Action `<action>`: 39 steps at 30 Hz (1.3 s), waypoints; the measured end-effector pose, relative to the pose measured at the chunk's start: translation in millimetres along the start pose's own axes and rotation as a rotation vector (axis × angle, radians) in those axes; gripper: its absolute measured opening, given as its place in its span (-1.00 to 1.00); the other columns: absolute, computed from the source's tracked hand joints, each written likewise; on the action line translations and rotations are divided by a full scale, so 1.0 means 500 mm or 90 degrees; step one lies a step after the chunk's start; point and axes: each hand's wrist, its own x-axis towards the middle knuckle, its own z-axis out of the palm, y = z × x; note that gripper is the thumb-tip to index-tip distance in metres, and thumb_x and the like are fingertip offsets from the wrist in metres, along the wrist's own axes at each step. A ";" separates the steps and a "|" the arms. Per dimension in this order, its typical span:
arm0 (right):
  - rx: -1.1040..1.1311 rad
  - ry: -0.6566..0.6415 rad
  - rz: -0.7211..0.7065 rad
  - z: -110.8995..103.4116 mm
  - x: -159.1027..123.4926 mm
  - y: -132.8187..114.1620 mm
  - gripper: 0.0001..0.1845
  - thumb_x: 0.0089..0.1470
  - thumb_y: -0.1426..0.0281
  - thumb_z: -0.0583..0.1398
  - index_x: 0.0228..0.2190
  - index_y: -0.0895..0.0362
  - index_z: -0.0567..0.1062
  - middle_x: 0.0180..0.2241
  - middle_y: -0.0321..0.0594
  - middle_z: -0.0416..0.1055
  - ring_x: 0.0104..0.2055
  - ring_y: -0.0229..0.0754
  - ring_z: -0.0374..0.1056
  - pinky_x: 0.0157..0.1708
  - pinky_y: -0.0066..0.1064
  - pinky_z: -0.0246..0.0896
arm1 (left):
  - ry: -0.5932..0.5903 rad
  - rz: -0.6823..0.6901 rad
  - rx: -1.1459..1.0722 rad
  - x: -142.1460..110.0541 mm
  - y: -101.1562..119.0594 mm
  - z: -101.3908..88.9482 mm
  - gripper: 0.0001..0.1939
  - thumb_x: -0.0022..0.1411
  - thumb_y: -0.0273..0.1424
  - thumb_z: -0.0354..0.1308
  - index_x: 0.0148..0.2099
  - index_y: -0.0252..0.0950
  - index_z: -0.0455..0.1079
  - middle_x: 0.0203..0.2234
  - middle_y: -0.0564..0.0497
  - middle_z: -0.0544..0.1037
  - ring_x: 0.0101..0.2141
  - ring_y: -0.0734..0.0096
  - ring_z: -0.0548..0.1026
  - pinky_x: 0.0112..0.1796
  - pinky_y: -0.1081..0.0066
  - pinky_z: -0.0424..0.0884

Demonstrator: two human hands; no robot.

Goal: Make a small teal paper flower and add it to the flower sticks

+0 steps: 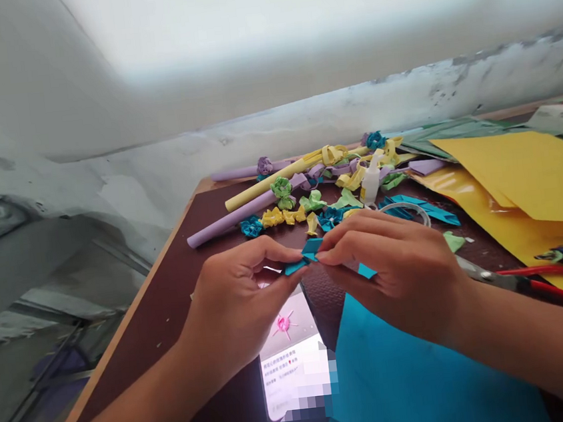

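My left hand [241, 302] and my right hand [393, 270] meet over the dark table [168, 283], both pinching one small folded strip of teal paper [306, 254]. Left thumb and forefinger hold its left end; the right fingertips grip its right end. Under the hands lies a lit phone [292, 364] showing a pink flower picture. A large teal paper sheet [409, 372] lies below my right wrist.
Behind the hands lie purple and yellow paper rolls [246, 211], several small crumpled paper flowers [282, 194], a small white glue bottle [369, 181] and a tape ring [407, 210]. Yellow sheets [524, 179] and red-handled scissors [545, 280] are at right. The table's left edge drops off.
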 end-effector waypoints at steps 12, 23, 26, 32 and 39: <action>0.082 -0.015 0.045 -0.005 0.012 0.011 -0.93 0.19 0.53 0.30 -0.30 0.16 0.61 -0.31 -0.21 0.60 -0.22 -0.14 0.45 -0.21 -0.29 0.36 | -0.067 -0.084 -0.166 0.011 0.006 0.001 -0.92 0.10 -0.43 0.45 -0.33 -0.23 0.62 -0.43 0.03 0.68 -0.41 0.43 0.59 -0.36 0.49 0.52; 0.078 -0.035 0.171 -0.006 0.007 0.002 -0.83 0.03 0.66 0.34 -0.42 0.16 0.58 -0.41 -0.31 0.58 -0.37 -0.23 0.47 -0.37 -0.42 0.28 | -0.047 -0.157 -0.176 0.007 0.005 0.019 -0.82 0.06 -0.36 0.49 -0.37 -0.28 0.55 -0.48 0.05 0.65 -0.45 0.49 0.54 -0.43 0.54 0.45; 0.055 -0.034 0.086 -0.006 0.002 0.002 -0.86 0.20 0.58 0.24 -0.38 0.19 0.58 -0.37 -0.20 0.57 -0.30 -0.17 0.47 -0.32 -0.37 0.30 | -0.035 -0.141 -0.224 0.006 0.011 0.023 -0.78 0.05 -0.39 0.51 -0.28 -0.26 0.54 -0.37 0.06 0.67 -0.33 0.46 0.61 -0.32 0.55 0.52; 0.112 -0.027 0.132 -0.007 0.000 0.006 -0.83 0.23 0.53 0.25 -0.17 0.11 0.61 -0.26 -0.25 0.61 -0.26 -0.21 0.48 -0.29 -0.39 0.33 | -0.054 -0.138 -0.288 0.006 0.015 0.021 -0.74 0.11 -0.41 0.48 -0.15 -0.22 0.54 -0.28 0.04 0.69 -0.25 0.44 0.62 -0.24 0.53 0.55; 0.071 -0.053 0.136 -0.005 -0.003 0.008 -0.80 0.20 0.55 0.25 -0.18 0.16 0.66 -0.27 -0.21 0.60 -0.21 -0.15 0.50 -0.21 -0.33 0.37 | -0.069 -0.189 -0.247 0.005 0.012 0.028 -0.78 0.09 -0.40 0.47 -0.24 -0.29 0.52 -0.35 0.02 0.65 -0.32 0.43 0.58 -0.28 0.49 0.51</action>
